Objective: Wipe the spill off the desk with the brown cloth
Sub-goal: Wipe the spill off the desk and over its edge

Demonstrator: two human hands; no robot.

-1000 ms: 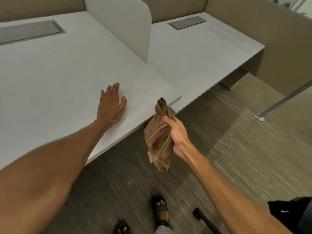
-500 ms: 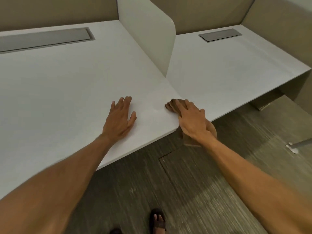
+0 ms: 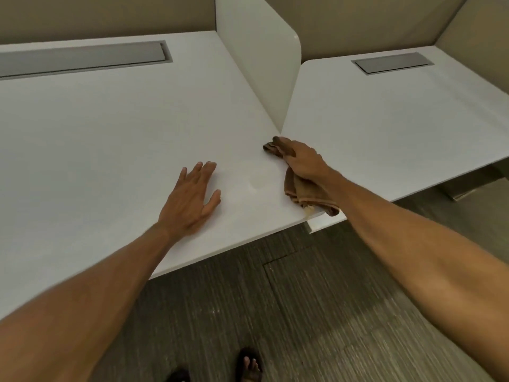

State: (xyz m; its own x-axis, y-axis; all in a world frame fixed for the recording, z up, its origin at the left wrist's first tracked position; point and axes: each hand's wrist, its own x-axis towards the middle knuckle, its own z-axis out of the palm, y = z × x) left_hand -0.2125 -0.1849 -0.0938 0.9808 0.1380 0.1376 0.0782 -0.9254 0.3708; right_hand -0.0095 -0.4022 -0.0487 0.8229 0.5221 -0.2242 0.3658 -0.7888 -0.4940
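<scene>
The brown cloth (image 3: 303, 193) lies bunched on the white desk (image 3: 110, 139) near its front right corner, just in front of the divider's foot. My right hand (image 3: 304, 161) presses flat on the cloth, fingers pointing left. A faint pale spill (image 3: 254, 184) shows on the desk between my two hands, and a small yellowish patch (image 3: 309, 210) sits at the desk edge beside the cloth. My left hand (image 3: 192, 199) rests palm down on the desk left of the spill, fingers spread, holding nothing.
A white curved divider (image 3: 261, 67) stands between this desk and the neighbouring desk (image 3: 399, 119) on the right. Grey cable hatches (image 3: 82, 57) (image 3: 392, 63) are set into the back of each desk. Beige partition walls run behind. My sandalled feet (image 3: 248, 365) stand on dark carpet below.
My right hand lifted the hanging cloth from below the desk edge onto the desk and slid it further in toward the divider. The left hand stayed flat on the desk.
</scene>
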